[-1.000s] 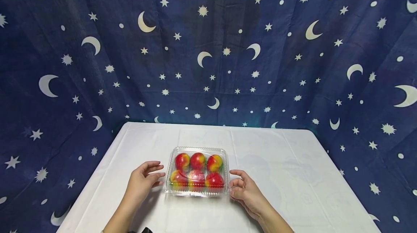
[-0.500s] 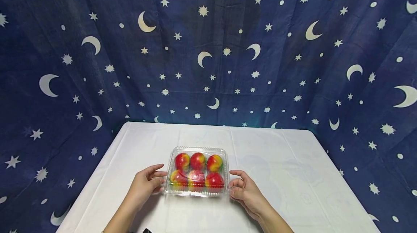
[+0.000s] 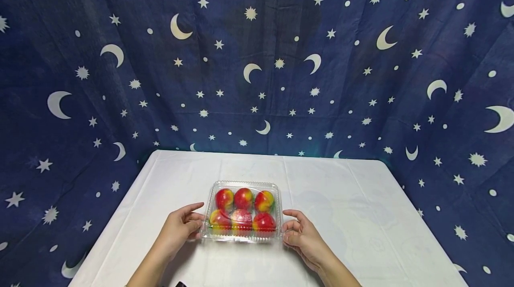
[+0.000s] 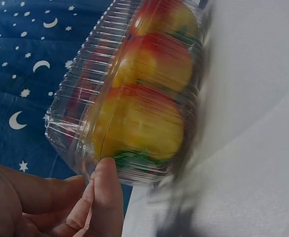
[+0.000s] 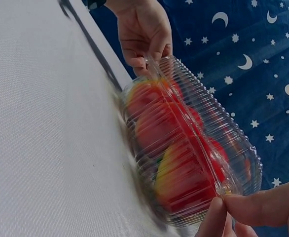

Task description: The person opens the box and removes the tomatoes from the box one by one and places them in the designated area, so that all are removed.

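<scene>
A clear plastic clamshell container point(image 3: 242, 239) sits on the table, its lid down. Through the plastic I see several red-and-yellow round fruits point(image 3: 242, 220) in two rows, with bits of green at their bases in the left wrist view. My left hand point(image 3: 178, 229) pinches the rim at the container's near left corner, thumb and fingertips meeting there. At the opposite near corner, my right hand point(image 3: 307, 238) holds the rim between thumb and forefinger, plainest in the right wrist view. The other fingers of both hands are partly hidden.
A white cloth covers the table point(image 3: 341, 206). Behind and on both sides hangs a dark blue curtain point(image 3: 257, 90) with moons and stars. A small black object point(image 3: 180, 284) shows at the bottom edge, beside the left forearm.
My left hand has come in from the left and slightly down to take the container's corner. My right hand and the container look unmoved.
</scene>
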`<move>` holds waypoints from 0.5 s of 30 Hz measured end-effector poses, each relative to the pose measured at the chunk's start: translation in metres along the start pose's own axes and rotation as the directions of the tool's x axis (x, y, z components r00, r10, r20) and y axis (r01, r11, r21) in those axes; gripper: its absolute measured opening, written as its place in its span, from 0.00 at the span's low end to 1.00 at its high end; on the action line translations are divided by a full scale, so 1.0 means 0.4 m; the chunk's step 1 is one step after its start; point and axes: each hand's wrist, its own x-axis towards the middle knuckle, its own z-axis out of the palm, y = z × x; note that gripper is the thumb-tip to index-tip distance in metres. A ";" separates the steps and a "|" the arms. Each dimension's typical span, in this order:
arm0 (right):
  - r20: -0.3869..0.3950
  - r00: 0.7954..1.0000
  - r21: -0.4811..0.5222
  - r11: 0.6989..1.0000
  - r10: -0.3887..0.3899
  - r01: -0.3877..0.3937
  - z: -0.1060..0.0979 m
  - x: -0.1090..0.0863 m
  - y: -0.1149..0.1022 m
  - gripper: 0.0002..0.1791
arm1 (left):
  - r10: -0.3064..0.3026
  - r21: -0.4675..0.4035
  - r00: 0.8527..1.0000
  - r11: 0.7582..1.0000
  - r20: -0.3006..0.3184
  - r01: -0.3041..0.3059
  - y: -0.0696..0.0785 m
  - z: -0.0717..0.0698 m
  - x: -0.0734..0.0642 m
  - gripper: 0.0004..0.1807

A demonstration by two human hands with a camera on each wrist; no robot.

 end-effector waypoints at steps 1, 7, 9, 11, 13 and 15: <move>0.000 1.000 -0.001 1.000 -0.001 0.001 0.000 0.000 0.000 0.48 | -0.001 -0.001 1.000 1.000 0.005 0.001 0.000 -0.001 0.000 0.33; -0.009 1.000 -0.010 1.000 0.000 0.000 0.003 -0.002 -0.002 0.47 | -0.012 -0.008 0.998 1.000 0.055 0.012 0.000 -0.010 0.000 0.36; -0.015 1.000 -0.016 1.000 0.000 0.000 0.004 -0.002 -0.002 0.47 | -0.018 -0.016 0.997 1.000 0.075 0.019 -0.001 -0.013 0.001 0.36; -0.021 1.000 -0.024 1.000 0.000 0.000 0.005 -0.002 -0.001 0.47 | -0.021 -0.022 0.995 0.999 0.098 0.023 -0.001 -0.016 0.000 0.37; -0.029 1.000 -0.035 0.999 -0.001 0.000 0.006 -0.002 -0.001 0.46 | -0.019 -0.025 0.992 0.999 0.125 0.022 -0.002 -0.019 -0.001 0.38; -0.041 0.999 -0.053 0.999 -0.005 0.003 0.007 -0.001 -0.001 0.46 | -0.014 -0.023 0.989 1.000 0.148 0.018 -0.003 -0.021 -0.001 0.39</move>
